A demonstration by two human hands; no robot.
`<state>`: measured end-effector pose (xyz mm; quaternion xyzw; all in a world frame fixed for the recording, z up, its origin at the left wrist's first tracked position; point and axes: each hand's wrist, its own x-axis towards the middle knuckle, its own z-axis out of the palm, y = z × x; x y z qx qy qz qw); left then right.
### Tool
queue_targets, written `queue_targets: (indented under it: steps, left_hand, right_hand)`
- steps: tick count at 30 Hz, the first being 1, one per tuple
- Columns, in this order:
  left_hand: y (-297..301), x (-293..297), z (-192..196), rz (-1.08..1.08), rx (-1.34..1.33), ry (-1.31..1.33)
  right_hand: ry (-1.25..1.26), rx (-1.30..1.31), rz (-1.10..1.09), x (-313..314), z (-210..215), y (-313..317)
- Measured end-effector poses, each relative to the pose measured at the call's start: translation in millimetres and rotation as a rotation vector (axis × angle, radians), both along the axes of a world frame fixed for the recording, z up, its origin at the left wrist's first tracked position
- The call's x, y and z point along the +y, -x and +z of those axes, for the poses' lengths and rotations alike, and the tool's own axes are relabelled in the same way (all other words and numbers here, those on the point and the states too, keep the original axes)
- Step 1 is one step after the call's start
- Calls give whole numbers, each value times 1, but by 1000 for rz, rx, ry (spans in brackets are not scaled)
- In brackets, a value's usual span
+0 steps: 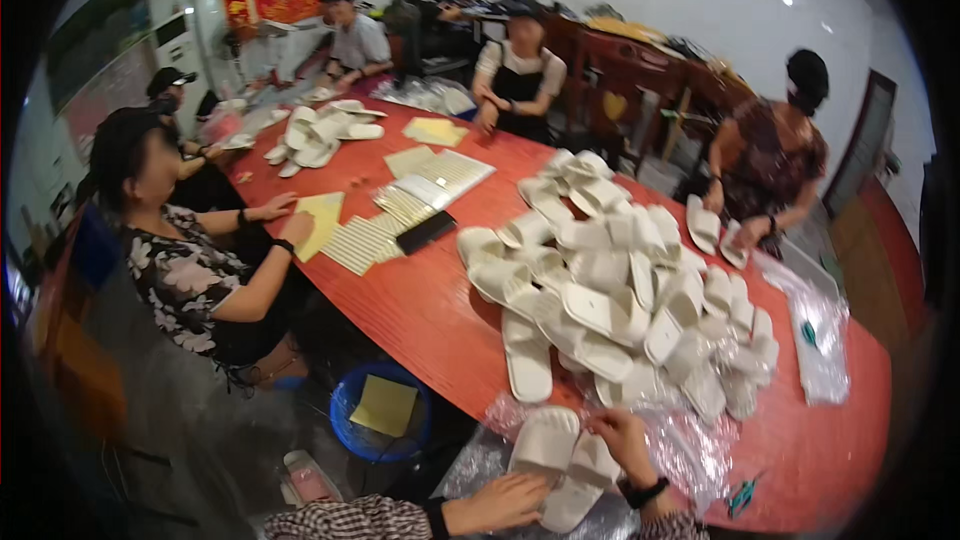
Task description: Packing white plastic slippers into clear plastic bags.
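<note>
A pair of off-white slippers lies in front of me at the table's near edge, on clear plastic wrap. The left slipper (pixel 546 442) is beside the right slipper (pixel 580 490), which is tilted toward me. My left hand (pixel 505 502) reaches in from below, fingers stretched out and laid against the pair near the right slipper's side. My right hand (pixel 622 443) is bent over the far end of the right slipper, thumb and fingers closed at its edge. Just beyond them rises a big heap of matching slippers (pixel 605 315).
The red table (pixel 425 340) carries yellow sheets (pixel 320 225), a black box (pixel 426 232), another slipper pile (pixel 318 135), plastic bags (pixel 822 340) and green-handled snips (pixel 741 498). A blue bin (pixel 345 402) stands at lower left. Several people work around the table; one at right handles slippers (pixel 703 224).
</note>
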<state>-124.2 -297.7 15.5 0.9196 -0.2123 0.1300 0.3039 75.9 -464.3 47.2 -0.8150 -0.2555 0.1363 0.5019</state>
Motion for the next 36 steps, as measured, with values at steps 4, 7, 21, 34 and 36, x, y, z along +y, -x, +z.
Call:
queue_targets:
  steps: [4, 7, 21, 34, 36]
  left_hand:
    - [-40, 20, 54, 101, 461, 137]
    - [-84, 10, 29, 269, 76, 467]
    - [-119, -13, 1, 349, 324, 857]
    - [-122, -11, -14, 301, 141, 828]
    - [-122, -11, -15, 297, 94, 765]
  right_hand:
    - [-76, 6, -3, 2, 19, 20]
    - [-50, -53, 14, 17, 35, 30]
    - [-347, 408, -302, 18, 3, 42]
    - [-238, 529, -244, 8, -4, 29]
    - [-236, 576, -283, 4, -8, 27]
